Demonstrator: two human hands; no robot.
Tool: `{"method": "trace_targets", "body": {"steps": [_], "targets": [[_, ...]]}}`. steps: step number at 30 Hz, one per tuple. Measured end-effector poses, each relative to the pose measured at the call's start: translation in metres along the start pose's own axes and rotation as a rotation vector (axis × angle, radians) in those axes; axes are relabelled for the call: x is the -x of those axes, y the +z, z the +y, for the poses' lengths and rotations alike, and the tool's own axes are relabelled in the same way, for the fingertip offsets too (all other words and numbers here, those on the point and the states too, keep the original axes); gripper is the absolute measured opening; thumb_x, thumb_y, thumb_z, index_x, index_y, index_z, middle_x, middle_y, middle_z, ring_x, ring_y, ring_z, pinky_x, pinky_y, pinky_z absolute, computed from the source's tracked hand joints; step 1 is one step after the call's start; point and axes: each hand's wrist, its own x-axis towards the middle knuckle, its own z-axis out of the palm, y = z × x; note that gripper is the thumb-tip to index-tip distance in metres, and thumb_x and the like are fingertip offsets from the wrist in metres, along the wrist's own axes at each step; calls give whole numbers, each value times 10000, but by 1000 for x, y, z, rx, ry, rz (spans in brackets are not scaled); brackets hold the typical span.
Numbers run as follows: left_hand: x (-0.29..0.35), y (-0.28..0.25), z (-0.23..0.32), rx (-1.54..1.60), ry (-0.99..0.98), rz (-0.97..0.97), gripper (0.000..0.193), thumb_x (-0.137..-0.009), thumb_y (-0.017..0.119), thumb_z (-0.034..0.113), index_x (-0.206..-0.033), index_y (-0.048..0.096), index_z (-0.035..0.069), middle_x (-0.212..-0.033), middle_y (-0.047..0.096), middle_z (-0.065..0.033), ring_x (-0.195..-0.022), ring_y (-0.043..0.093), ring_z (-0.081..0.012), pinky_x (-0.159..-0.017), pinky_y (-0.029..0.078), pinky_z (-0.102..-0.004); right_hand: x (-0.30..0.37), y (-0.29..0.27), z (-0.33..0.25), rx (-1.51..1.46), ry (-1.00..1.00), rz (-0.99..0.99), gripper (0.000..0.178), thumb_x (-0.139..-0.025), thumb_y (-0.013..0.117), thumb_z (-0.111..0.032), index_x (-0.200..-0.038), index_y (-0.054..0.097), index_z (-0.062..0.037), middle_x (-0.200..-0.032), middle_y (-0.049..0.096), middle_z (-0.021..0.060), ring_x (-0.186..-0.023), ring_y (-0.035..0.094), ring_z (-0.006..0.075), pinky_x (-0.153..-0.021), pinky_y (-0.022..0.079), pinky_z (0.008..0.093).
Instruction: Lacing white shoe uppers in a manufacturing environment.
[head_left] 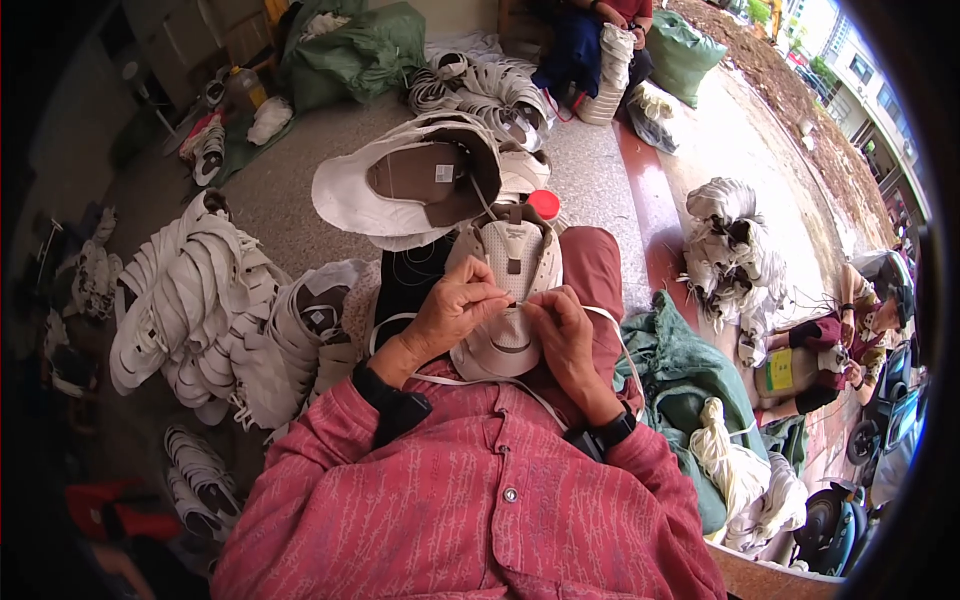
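Note:
A white and beige shoe upper (515,255) lies on my lap, its toe cap toward me. A white shoelace (627,350) runs from it, looping out on both sides past my wrists. My left hand (455,312) pinches the lace over the lowest eyelets, thumb and forefinger closed. Close beside it, my right hand (562,335) has its fingertips pinched on the lace too. The fingers partly hide the lace and eyelets. Just beyond the upper, a nested stack of shoe uppers (345,195) with brown insides leans across my knees.
Large piles of white uppers (190,290) lie at my left, with another bundle (735,240) at right. Green sacks (690,370) sit by my right leg, next to a hank of white laces (722,445). A red-lidded jar (544,205) stands ahead. Other people (605,50) sit nearby.

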Motion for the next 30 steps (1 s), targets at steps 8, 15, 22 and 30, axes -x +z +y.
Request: {"method": "trace_targets", "body": {"steps": [8,15,22,30], "targets": [[0,0,-3,-5,5,-7,121,-811,741,68,-915,710,14,-870,514,-37,-782,533,-145,-679,455,-263,-2,2,1,33,-34,-22,83,-840,681,-59,-894,629,-23,-839,557,90,-745,581,214,-683,462,293],[0,-7,2,-73,16,62,126,-830,725,73,-941,702,17,-839,568,-54,-722,558,-163,-643,462,-267,-11,-9,-2,71,-171,-133,107,-837,676,-52,-929,630,-24,-867,592,104,-787,624,243,-680,490,315],[8,-8,6,-104,-32,38,153,-828,707,35,-981,703,39,-798,608,-62,-697,594,-166,-641,477,-267,-12,-14,-7,199,-236,-109,131,-836,640,-25,-959,609,-58,-863,625,93,-700,650,264,-589,509,321],[6,-2,10,-123,-52,21,127,-790,711,28,-908,662,34,-803,593,-97,-728,622,-250,-637,496,-317,-22,-15,-7,305,-384,-244,168,-824,626,-51,-985,611,-97,-965,636,52,-742,662,283,-600,522,365]]}}
